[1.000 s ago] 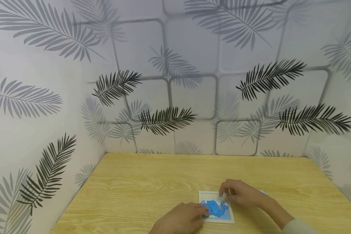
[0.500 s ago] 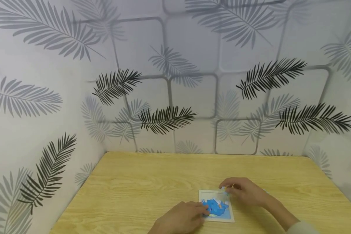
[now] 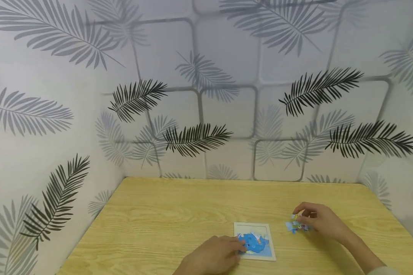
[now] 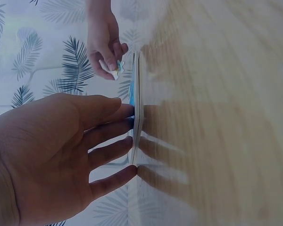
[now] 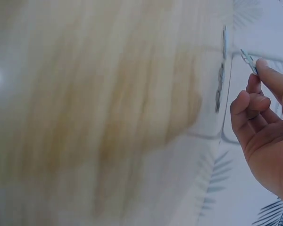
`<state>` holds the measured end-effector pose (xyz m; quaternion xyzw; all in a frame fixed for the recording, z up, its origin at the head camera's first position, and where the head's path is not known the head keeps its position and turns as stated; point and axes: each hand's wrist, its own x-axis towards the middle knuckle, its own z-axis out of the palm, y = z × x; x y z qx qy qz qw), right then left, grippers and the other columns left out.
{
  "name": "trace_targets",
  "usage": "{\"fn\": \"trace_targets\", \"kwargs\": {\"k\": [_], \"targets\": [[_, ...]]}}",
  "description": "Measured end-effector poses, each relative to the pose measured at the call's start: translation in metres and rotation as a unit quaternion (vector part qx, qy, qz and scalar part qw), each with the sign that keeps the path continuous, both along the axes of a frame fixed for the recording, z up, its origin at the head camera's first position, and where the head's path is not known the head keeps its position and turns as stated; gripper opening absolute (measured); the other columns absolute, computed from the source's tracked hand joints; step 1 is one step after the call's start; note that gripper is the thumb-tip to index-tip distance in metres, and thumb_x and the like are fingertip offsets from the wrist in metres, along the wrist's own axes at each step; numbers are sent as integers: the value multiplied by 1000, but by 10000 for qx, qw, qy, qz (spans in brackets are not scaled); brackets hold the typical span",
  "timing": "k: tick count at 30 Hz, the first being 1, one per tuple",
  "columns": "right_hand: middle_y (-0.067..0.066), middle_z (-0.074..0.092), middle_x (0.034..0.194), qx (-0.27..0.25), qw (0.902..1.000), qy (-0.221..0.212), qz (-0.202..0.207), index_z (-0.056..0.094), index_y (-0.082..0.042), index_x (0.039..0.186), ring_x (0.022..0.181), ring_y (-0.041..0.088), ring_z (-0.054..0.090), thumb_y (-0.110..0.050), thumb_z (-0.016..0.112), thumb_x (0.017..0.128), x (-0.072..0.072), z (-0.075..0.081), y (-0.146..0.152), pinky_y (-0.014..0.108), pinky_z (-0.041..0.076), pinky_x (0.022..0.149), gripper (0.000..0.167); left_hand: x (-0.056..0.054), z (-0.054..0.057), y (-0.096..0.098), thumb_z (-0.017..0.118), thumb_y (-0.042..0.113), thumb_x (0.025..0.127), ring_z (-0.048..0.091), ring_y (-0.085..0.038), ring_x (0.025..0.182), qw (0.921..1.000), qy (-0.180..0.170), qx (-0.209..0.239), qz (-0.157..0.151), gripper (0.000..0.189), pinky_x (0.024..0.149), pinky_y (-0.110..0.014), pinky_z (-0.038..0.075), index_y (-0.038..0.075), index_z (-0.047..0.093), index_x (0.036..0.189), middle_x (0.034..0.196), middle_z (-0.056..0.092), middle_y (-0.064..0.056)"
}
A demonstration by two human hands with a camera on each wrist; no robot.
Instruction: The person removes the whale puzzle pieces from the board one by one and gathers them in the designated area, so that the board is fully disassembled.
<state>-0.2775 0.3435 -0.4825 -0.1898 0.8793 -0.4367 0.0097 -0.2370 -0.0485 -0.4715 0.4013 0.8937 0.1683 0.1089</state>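
Note:
A square jigsaw puzzle in a white frame (image 3: 272, 244) lies on the table, its lower part filled with a blue animal picture (image 3: 256, 245) and its upper part pale. My left hand (image 3: 211, 255) rests its extended fingertips on the left side of the puzzle; the left wrist view shows these fingers (image 4: 111, 153) at the frame's edge. To the right, my right hand (image 3: 325, 223) pinches a small puzzle piece (image 5: 248, 61) between thumb and finger. It hovers over several loose puzzle pieces (image 3: 290, 226), partly hidden by that hand.
The wood-grain table (image 3: 165, 214) reaches back to a wall (image 3: 227, 114) patterned with feathery leaves. Another patterned wall (image 3: 38, 152) stands along the left side. In the right wrist view, loose pieces (image 5: 220, 89) lie flat on the tabletop.
My right hand has moved right with the puzzle piece, from the puzzle's upper right corner to above the loose pieces, uncovering some of them. The left hand has stayed on the puzzle.

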Motion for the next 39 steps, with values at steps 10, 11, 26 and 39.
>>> {"fn": "trace_targets", "kwargs": {"k": [10, 11, 26, 39], "targets": [[7, 68, 82, 88, 9992, -382, -44, 67, 1, 123, 51, 4, 44, -14, 62, 105, 4, -3, 56, 26, 44, 44, 23, 0, 0, -1, 58, 25, 105, 54, -12, 139, 9995, 250, 45, -160, 35, 112, -33, 46, 23, 67, 139, 148, 60, 9], [6, 66, 78, 115, 9991, -409, -57, 67, 1, 122, 50, 3, 43, -14, 62, 105, 5, -4, 61, 26, 43, 43, 23, 0, 1, -1, 58, 25, 105, 54, -12, 138, 9995, 260, 48, -175, 35, 112, -34, 46, 24, 67, 139, 148, 60, 9], [-2, 63, 80, 1622, 9857, -36, -454, 66, -11, 106, 66, 5, 49, -21, 73, 98, 9, -5, 66, 24, 43, 58, 15, 1, 0, 1, 57, 26, 107, 53, -11, 139, 9979, 570, -142, -287, 33, 112, -31, 46, 22, 68, 138, 148, 59, 8], [-3, 61, 80, 1152, 9907, 712, 92, 67, -11, 105, 61, 2, 48, -15, 70, 100, 5, 2, 7, 25, 46, 52, 6, 6, 1, -4, 61, 29, 106, 51, -19, 139, 9952, 935, -300, -19, 30, 106, -42, 51, 34, 70, 134, 150, 55, 0]]}}
